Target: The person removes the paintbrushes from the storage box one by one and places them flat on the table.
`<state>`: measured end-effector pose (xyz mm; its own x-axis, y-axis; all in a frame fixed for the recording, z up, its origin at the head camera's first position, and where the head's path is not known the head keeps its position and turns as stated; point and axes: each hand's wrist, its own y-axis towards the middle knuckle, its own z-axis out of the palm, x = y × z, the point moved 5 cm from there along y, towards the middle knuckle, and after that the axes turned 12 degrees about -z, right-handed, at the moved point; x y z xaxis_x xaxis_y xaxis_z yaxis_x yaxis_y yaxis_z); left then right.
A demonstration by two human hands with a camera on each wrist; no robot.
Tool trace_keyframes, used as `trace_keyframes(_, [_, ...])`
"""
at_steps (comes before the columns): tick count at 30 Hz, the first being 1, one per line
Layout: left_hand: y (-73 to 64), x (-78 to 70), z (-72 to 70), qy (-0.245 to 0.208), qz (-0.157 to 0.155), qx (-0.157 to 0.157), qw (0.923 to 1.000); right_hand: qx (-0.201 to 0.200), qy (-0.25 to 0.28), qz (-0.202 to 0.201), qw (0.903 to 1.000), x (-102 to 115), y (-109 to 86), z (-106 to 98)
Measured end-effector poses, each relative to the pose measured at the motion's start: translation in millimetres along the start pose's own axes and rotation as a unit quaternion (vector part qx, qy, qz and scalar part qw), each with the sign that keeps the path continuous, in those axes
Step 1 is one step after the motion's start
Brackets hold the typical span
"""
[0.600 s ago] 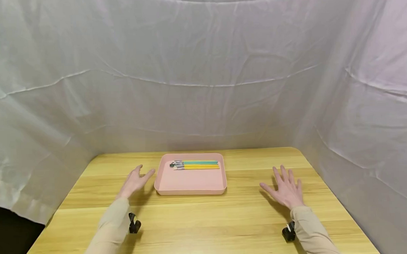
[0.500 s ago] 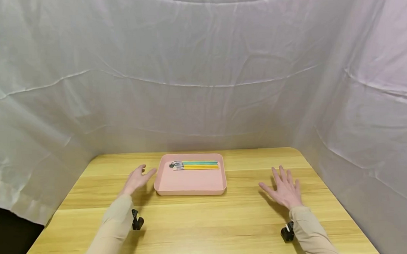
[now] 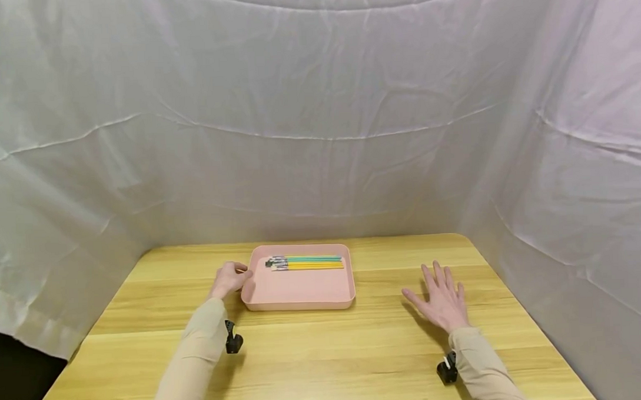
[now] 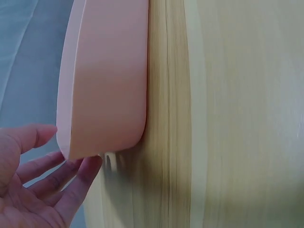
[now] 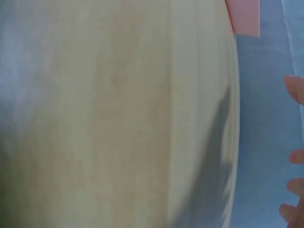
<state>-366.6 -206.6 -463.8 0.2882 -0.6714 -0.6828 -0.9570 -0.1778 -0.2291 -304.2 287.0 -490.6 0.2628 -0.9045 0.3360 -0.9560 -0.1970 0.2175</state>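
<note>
A shallow pink tray (image 3: pixel 302 292) lies on the wooden table, and in it is a row of several paintbrushes (image 3: pixel 312 262) with yellow and green handles, bristles to the left. My left hand (image 3: pixel 231 278) grips the tray's left end, thumb over the rim and fingers at the outer wall. From the left wrist, the fingers (image 4: pixel 76 190) curl up against the end of the tray (image 4: pixel 111 90). Well to the right of the tray, my right hand (image 3: pixel 445 304) is spread palm down over the table, holding nothing. Only its fingertips (image 5: pixel 295 187) show in the right wrist view.
Grey cloth (image 3: pixel 319 176) hangs behind the table and along both sides. The wooden tabletop (image 3: pixel 326 359) stretches in front of the tray. A small black camera (image 3: pixel 233 338) is worn on the left wrist, another (image 3: pixel 447 369) on the right.
My left hand has moved right to the tray's left end, its thumb coming over the rim. My right hand has drifted slightly left, still spread. The tray has hardly changed place.
</note>
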Motion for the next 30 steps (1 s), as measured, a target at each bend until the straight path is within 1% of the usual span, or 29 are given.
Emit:
trace_keyframes(3, [0.7, -2.8, 1.2, 0.004, 0.001, -0.015, 0.9999, -0.008, -0.003, -0.003, 1.0, 0, 0.7, 0])
trace_keyframes(9, [4.2, -1.5, 3.1, 0.001, -0.001, -0.032, 0.9995, -0.014, 0.003, -0.005, 0.9999, 2, 2.4, 0])
trace_keyframes(12, [4.8, -0.8, 3.1, -0.002, 0.0, -0.035, 0.9994, -0.017, 0.006, -0.005, 0.9998, 3, 2.6, -1])
trace_keyframes(15, [4.6, -0.5, 2.9, -0.003, 0.009, -0.032, 0.9994, -0.017, 0.004, -0.004, 0.9998, 2, 2.7, -1])
trace_keyframes(18, [2.7, 0.2, 1.8, -0.006, 0.021, -0.025, 0.9995, -0.018, 0.004, -0.005, 0.9998, 2, 2.9, 0])
trace_keyframes(22, [-2.0, 2.2, 0.7, -0.013, 0.031, -0.005, 0.9994, -0.018, 0.002, -0.006, 0.9998, 3, 3.2, 0])
trace_keyframes(26, [-6.7, 5.4, 1.2, -0.025, 0.023, 0.018, 0.9993, -0.015, 0.001, -0.007, 0.9999, 3, 3.5, 0])
trace_keyframes(30, [-11.5, 8.9, 3.3, -0.044, 0.006, 0.04, 0.9982, -0.015, 0.001, -0.009, 0.9999, 3, 3.8, 1])
